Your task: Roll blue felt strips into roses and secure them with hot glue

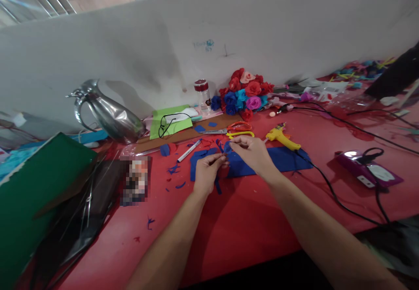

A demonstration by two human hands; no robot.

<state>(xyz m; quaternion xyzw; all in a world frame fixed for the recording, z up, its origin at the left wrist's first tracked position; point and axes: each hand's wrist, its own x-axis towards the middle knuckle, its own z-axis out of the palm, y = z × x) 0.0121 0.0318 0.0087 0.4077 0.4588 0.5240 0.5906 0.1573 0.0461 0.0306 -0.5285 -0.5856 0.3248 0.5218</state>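
My right hand (251, 151) pinches a small blue petal (227, 146) between thumb and fingertips. Just left of it, my left hand (208, 170) is closed in a pinch with its fingertips near the petal's lower edge; what it holds is too small to make out. Beneath both hands a long blue sheet (284, 161) lies on the red table (242, 220). Behind the hands are scissors (234, 129) with red and yellow handles. A white marker (189, 151) lies to the left, among blue scraps (173, 169).
A yellow glue gun (283, 139) lies right, its black cord running to a purple power box (369, 170). Paper roses (250, 90), a glass jar (203, 96) and eyeglasses (165, 124) stand or lie at the back. A metal jug (109, 115) and green board (42, 189) are left.
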